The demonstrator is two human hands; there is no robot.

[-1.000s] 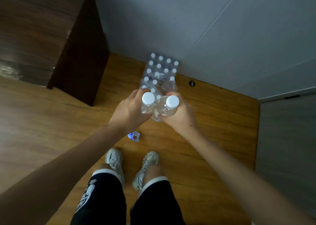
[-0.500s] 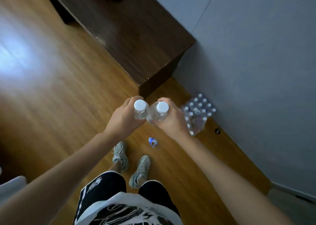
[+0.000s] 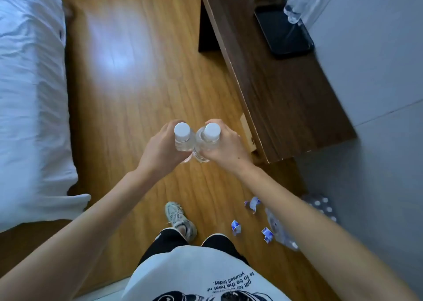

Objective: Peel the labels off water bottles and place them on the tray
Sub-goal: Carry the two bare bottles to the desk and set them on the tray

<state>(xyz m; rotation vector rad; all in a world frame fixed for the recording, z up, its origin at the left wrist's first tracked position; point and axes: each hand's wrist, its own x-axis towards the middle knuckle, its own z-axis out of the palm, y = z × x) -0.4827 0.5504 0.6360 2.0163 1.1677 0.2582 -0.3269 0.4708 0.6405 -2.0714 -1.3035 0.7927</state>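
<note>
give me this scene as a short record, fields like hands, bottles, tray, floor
left hand: grips left bottle
right hand: grips right bottle
bottles: upright, white caps, no labels showing, side by side
tray: black, on desk, bottles at its far end
floor: torn labels, bottle pack by the wall

I see a wooden floor (image 3: 137,94) carrying three crumpled blue-and-white labels (image 3: 236,226) near a pack of bottles (image 3: 320,205) by the wall. A dark wooden bench (image 3: 286,99) stands on the right, with a black tray (image 3: 283,35) and clear bottles (image 3: 302,0) on it. A white bed (image 3: 29,94) lies left.
</note>
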